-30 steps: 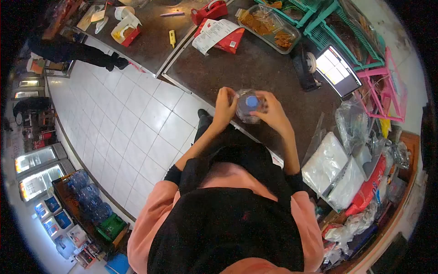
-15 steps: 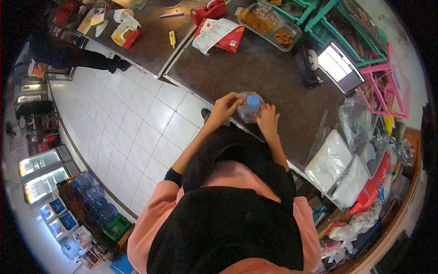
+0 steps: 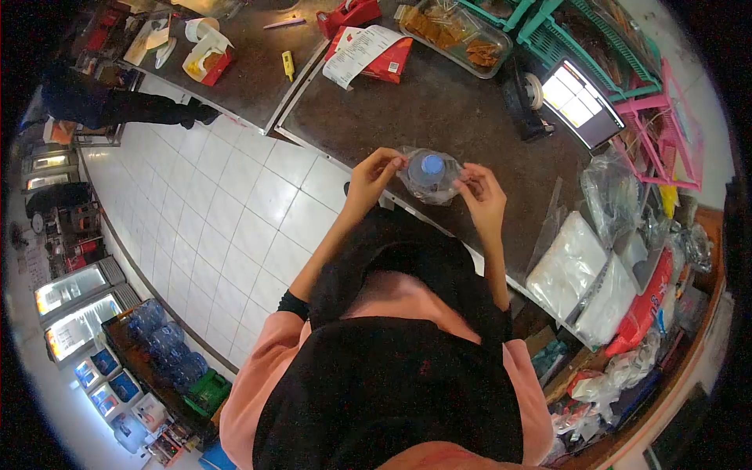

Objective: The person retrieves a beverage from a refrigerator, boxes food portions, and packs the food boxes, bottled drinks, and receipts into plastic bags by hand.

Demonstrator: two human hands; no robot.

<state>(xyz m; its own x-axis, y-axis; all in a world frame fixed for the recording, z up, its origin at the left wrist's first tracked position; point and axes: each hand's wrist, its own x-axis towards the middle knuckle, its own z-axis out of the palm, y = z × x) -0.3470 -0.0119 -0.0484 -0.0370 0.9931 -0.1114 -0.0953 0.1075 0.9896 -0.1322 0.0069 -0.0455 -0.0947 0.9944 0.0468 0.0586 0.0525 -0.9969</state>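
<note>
From my end I see the left hand (image 3: 371,182) with thumb and fingers pinched together on the left side of some clear plastic (image 3: 449,190), and the right hand (image 3: 483,197) pinching the same plastic from the right. Between them, at the near edge of the dark counter (image 3: 337,121), I have a bottle (image 3: 427,182) with its blue cap (image 3: 432,164) facing my camera and the plastic spread around it. Further over the counter I make out a receipt (image 3: 362,51) lying across a red packet (image 3: 395,64), with a red tape dispenser (image 3: 347,17) just behind. To the right of these sits a clear food tray (image 3: 492,72), then a lit screen (image 3: 578,102) near teal baskets (image 3: 540,48) and a pink basket (image 3: 680,149). Nearer the right arm I see stacked plastic bags (image 3: 568,254); far left, beyond the tiled floor (image 3: 251,184), another person's dark-clothed leg (image 3: 145,107) reaches in beside the counter
</note>
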